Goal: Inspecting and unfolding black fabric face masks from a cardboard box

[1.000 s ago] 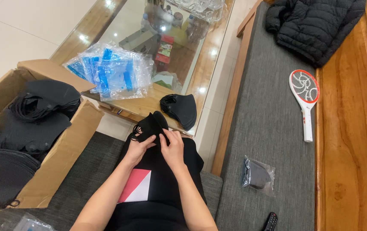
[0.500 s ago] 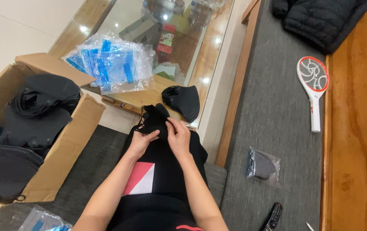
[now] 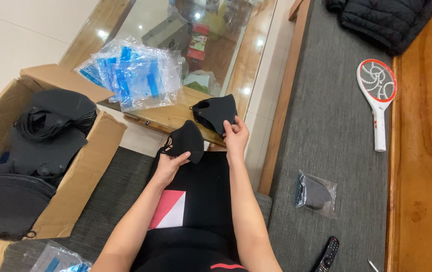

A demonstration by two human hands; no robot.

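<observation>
The left hand [image 3: 168, 167] pinches the lower edge of a black mask [image 3: 184, 141] held over the person's lap, just off the near edge of the glass table [image 3: 165, 117]. The right hand [image 3: 236, 138] is apart from it, a little higher and to the right, its fingers closed on the bottom of a second mask [image 3: 216, 113] that rests on the near right corner of the table. The two masks sit close together; whether they touch I cannot tell. A pile of clear bags [image 3: 130, 75] with blue print lies on the near left part of the table. On the floor to the left stands an open box [image 3: 82, 171] full of black masks. On the grey bench at right lie a bagged mask [image 3: 317, 194], a racket-shaped swatter [image 3: 377, 95], a remote [image 3: 328, 254] and a black jacket [image 3: 382, 20]
</observation>
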